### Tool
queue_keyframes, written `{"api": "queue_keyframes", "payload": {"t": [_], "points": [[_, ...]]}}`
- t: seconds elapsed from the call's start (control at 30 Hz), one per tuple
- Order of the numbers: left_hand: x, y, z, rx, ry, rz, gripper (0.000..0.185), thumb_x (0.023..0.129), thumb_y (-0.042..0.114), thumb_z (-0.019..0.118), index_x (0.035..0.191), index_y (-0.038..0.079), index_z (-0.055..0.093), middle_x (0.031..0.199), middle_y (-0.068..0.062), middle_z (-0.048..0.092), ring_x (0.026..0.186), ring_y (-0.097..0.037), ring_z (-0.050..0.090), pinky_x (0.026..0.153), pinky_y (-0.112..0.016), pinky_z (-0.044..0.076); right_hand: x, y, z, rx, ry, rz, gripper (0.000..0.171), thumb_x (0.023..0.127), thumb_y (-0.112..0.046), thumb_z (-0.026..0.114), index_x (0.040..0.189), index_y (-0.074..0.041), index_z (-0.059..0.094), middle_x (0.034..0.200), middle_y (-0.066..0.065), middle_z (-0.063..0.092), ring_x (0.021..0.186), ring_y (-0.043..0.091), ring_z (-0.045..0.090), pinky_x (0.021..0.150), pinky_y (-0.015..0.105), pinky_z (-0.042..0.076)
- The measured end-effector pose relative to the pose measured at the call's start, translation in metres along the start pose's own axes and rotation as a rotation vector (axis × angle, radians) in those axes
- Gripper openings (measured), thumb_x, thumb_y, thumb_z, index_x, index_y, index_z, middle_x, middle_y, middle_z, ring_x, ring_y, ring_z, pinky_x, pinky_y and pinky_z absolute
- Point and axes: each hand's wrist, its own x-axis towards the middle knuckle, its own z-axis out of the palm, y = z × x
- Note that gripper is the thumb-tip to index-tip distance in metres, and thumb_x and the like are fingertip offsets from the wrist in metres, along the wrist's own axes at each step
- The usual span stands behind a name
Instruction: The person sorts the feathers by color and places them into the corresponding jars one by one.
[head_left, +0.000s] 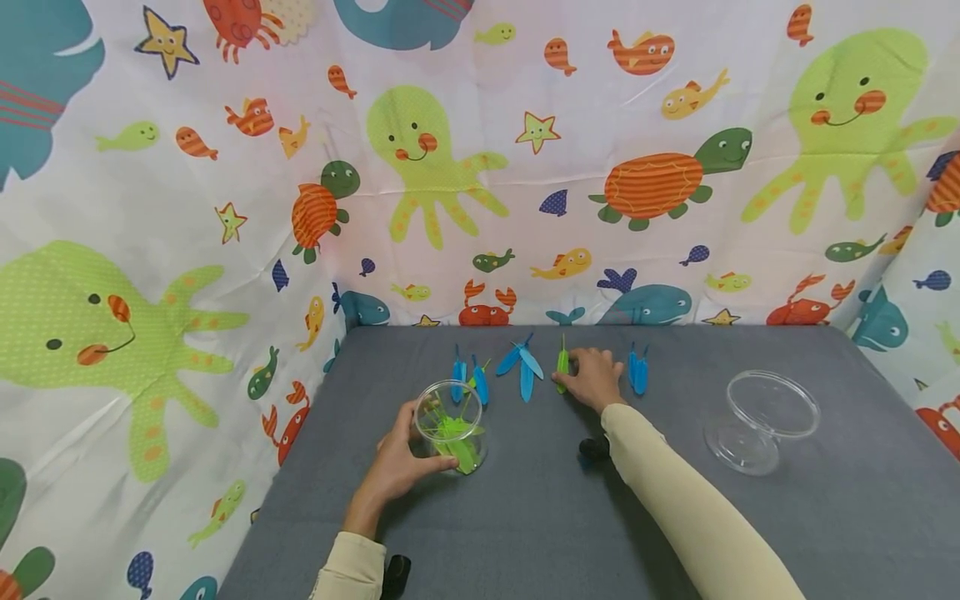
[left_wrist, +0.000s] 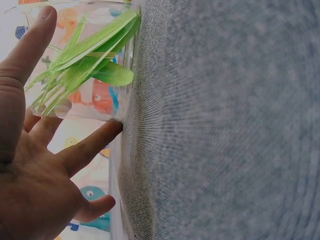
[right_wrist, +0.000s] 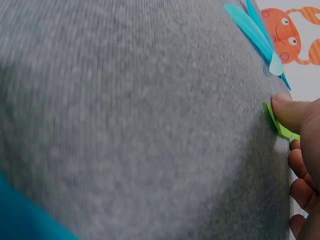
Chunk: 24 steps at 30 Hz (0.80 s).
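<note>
Green feather (head_left: 562, 364), one, pinched by your right hand (head_left: 596, 380), two blue feathers (head_left: 642, 375) to its right, one clear cup (head_left: 480, 440) of green feathers (head_left: 454, 428), gripped by your left hand (head_left: 403, 461)

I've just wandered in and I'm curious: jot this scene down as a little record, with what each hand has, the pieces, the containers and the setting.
Left hand: holds a clear cup
Cup contents: green leaf-shaped pieces
Right hand: pinches a loose green piece
Blue pieces: on the gray table, both sides of the right hand
Other container: second clear cup, toward the table's right side
Backdrop: cloth printed with sea creatures
</note>
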Motion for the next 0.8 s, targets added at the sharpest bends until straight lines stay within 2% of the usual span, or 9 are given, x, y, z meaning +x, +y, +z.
{"api": "queue_keyframes", "payload": {"t": [0.27,0.37,0.47,0.63,0.7,0.8], "points": [[0.000,0.000,0.001,0.000,0.002,-0.003,0.104,0.061,0.041,0.099,0.147,0.038,0.041,0.142,0.001,0.060,0.128,-0.030,0.058,0.111,-0.070,0.031,-0.003,-0.008,-0.001,0.065,0.021,0.004,0.021,0.094,-0.023,0.072,0.106,-0.006,0.076,0.094,0.010,0.073,0.093,0.031,0.055,0.089,0.056,0.028],[0.000,-0.001,0.000,0.002,0.003,0.000,0.103,0.062,0.041,0.098,0.147,0.038,0.040,0.141,0.001,0.060,0.128,-0.030,0.058,0.110,-0.071,0.032,-0.003,-0.008,0.000,0.059,0.019,0.008,0.016,0.095,-0.020,0.069,0.099,-0.007,0.076,0.090,0.009,0.073,0.089,0.030,0.057,0.087,0.054,0.029],[0.000,-0.001,0.000,-0.002,0.003,0.000,0.103,0.061,0.041,0.099,0.146,0.038,0.040,0.140,0.001,0.061,0.128,-0.030,0.058,0.110,-0.071,0.032,-0.002,-0.008,0.002,0.050,0.022,0.017,0.020,0.095,-0.023,0.070,0.103,-0.005,0.075,0.093,0.010,0.074,0.090,0.031,0.061,0.088,0.055,0.030],[0.000,-0.001,0.000,-0.001,0.002,-0.001,0.103,0.062,0.041,0.098,0.147,0.037,0.040,0.141,0.001,0.060,0.128,-0.030,0.057,0.109,-0.072,0.032,-0.002,-0.011,0.004,0.000,0.027,0.042,0.043,0.093,-0.032,0.073,0.123,-0.002,0.069,0.110,0.018,0.070,0.104,0.039,0.061,0.089,0.059,0.034],[0.000,0.000,0.000,0.001,0.003,0.002,0.103,0.062,0.042,0.098,0.147,0.037,0.040,0.141,0.000,0.060,0.129,-0.030,0.057,0.109,-0.072,0.032,-0.002,-0.013,0.003,-0.020,0.022,0.047,0.044,0.093,-0.032,0.073,0.125,-0.002,0.069,0.114,0.020,0.069,0.108,0.041,0.060,0.089,0.059,0.035],[0.001,0.000,0.000,0.009,0.005,0.006,0.103,0.062,0.043,0.098,0.147,0.038,0.041,0.141,-0.001,0.061,0.129,-0.030,0.057,0.109,-0.071,0.033,-0.001,-0.017,0.000,-0.023,0.007,0.054,0.035,0.093,-0.027,0.073,0.118,-0.003,0.073,0.114,0.018,0.071,0.105,0.040,0.062,0.089,0.059,0.036]]}}
